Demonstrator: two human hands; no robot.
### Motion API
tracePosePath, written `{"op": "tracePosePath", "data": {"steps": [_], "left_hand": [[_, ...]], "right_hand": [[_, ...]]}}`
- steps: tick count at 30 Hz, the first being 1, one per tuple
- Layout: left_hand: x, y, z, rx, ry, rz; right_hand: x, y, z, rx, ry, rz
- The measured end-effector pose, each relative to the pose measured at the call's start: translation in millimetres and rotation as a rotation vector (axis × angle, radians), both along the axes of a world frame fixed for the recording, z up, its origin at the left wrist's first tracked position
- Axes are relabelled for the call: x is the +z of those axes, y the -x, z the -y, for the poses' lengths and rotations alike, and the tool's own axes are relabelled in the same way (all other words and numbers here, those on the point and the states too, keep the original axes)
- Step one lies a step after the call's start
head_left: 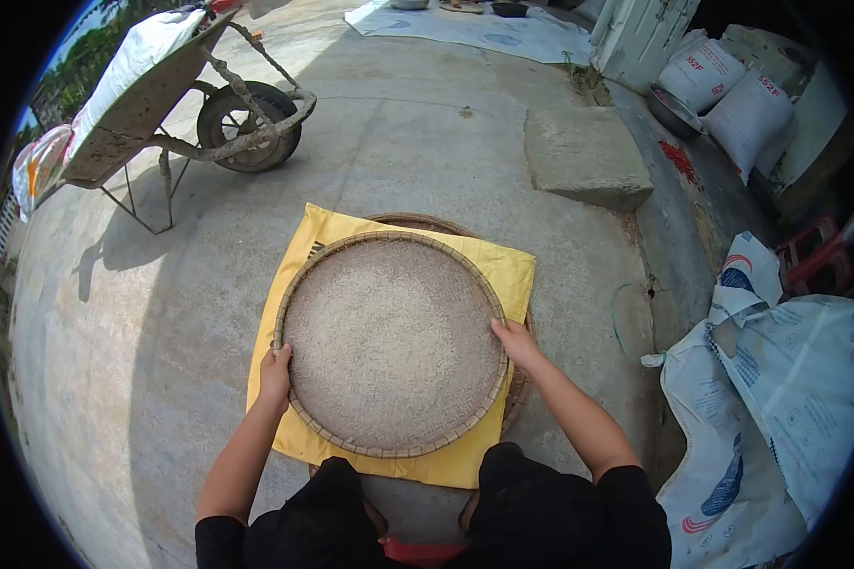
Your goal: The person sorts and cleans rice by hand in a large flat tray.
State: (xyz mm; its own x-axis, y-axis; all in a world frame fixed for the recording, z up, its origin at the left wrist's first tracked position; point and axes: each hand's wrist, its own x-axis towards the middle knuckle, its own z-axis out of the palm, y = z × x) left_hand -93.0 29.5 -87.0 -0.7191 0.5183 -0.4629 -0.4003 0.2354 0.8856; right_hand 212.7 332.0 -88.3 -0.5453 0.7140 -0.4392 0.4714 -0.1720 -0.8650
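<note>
A round woven winnowing basket [396, 448] with a bound rim is held level in front of me. Pale grains like rice [389, 318] lie spread across it, thickest around the middle. My left hand [275, 377] grips the rim on the left, thumb on top. On the opposite side my right hand [515, 341] is closed round the rim, thumb also on top. Below the basket is a yellow sack [510, 275], laid over another round woven tray [520, 394] that is mostly hidden. The fingers under the rim are out of sight.
A wheelbarrow [152, 104] with white sacks stands at the upper left. A concrete step [588, 152] is ahead on the right. White printed sacks [731, 408] lie at the right; filled bags [750, 114] stand behind. Farther off is a white sheet [474, 28] with bowls.
</note>
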Motion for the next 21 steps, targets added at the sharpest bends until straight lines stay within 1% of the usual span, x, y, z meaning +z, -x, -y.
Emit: {"op": "tracePosePath", "data": {"steps": [1, 2, 3, 5, 6, 7, 8, 9, 10, 11, 12, 13, 14, 15, 16, 17, 18, 19, 20, 21], "left_hand": [[-4.5, -11.4, 0.0, 0.046, 0.035, -0.110], [-12.8, -16.3, 1.0, -0.039, 0.074, -0.177], [-18.5, -11.4, 2.0, -0.045, 0.063, -0.179], [-29.3, -2.0, 3.1, -0.043, 0.016, -0.085], [-3.4, -1.9, 1.6, 0.030, 0.077, -0.015], [-8.8, 9.5, 6.0, 0.026, -0.037, 0.072], [-17.0, 12.7, 10.2, 0.017, -0.063, 0.060], [-7.0, 8.3, 8.8, 0.009, -0.085, 0.048], [-5.4, -3.8, 2.1, 0.027, -0.056, -0.065], [-3.0, -16.2, -4.5, 0.047, -0.024, -0.183], [3.1, -22.6, -7.9, 0.003, 0.000, -0.227], [-1.0, -15.5, -4.7, 0.011, 0.002, -0.229], [-10.7, -4.1, -2.3, 0.014, 0.002, -0.153], [-17.1, 6.5, 0.6, 0.013, 0.002, -0.076], [-12.9, 15.0, 4.5, 0.029, -0.031, 0.047], [-13.7, 14.6, 3.8, 0.030, -0.028, 0.048], [-12.1, 9.9, 4.1, 0.040, -0.009, -0.004], [-10.6, 2.6, 5.9, 0.048, 0.014, -0.057], [-14.7, -12.7, 0.1, 0.043, 0.016, -0.197], [-11.8, -18.5, -1.3, -0.071, 0.156, -0.262]], "right_hand": [[-4.7, -4.2, -5.5, -0.090, 0.080, -0.033], [-6.4, -10.1, -13.4, -0.130, 0.140, -0.135], [-4.9, -9.9, -13.3, -0.135, 0.129, -0.138], [-4.0, -13.6, -6.9, -0.092, 0.043, -0.050], [-9.2, -12.8, 1.4, -0.025, -0.038, -0.017], [-10.8, -12.9, 3.7, -0.024, -0.049, -0.014], [-13.1, -13.0, 6.2, -0.010, -0.043, -0.009], [-14.2, -13.3, 7.7, 0.004, -0.033, -0.004], [-7.2, -12.7, 1.1, -0.067, -0.001, -0.034], [1.3, -12.5, -6.6, -0.059, 0.004, -0.036], [17.9, -11.0, -12.5, -0.109, 0.096, -0.102], [27.2, -9.3, -15.4, -0.159, 0.186, -0.164], [16.3, -8.7, -19.8, -0.088, 0.067, -0.088], [15.6, -7.1, -12.9, -0.085, 0.064, -0.087], [14.6, -1.1, -0.1, -0.007, -0.149, 0.052], [14.8, 2.9, 8.9, 0.073, -0.357, 0.192], [18.7, 3.4, 14.9, -0.003, -0.331, 0.081], [12.7, -1.0, 10.6, -0.002, -0.317, 0.083], [7.3, -6.4, -4.4, -0.068, -0.230, 0.082], [10.7, -7.1, -16.5, -0.133, -0.149, 0.075]]}}
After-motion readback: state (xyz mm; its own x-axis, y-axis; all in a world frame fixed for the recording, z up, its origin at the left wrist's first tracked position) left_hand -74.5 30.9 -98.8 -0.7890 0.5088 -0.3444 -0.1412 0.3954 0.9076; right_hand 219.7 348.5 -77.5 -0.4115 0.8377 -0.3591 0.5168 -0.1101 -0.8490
